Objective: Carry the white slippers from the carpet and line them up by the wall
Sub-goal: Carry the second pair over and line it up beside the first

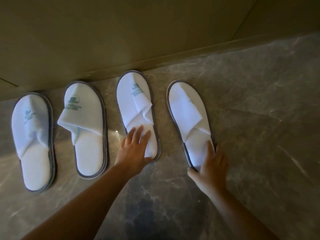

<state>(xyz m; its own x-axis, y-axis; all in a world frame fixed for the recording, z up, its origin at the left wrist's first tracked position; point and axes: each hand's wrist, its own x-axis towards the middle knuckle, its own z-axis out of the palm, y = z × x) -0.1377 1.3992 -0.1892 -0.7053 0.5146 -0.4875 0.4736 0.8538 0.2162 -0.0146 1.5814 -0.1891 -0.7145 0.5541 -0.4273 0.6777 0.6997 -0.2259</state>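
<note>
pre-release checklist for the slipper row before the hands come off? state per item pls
1. All four slippers off the carpet, on the marble floor: ok.
2. Toes at the wall: third slipper ok; fourth slipper sits a little short, not ok.
3. Parallel alignment: fourth slipper angles slightly against the others, not ok.
4. Left hand flat on the third slipper's heel, nothing gripped: ok.
5. Right hand on the fourth slipper's heel, thumb at its sole edge: ok.
6. Uppers tidy: second slipper has a flap sticking out, not ok; first slipper ok.
</note>
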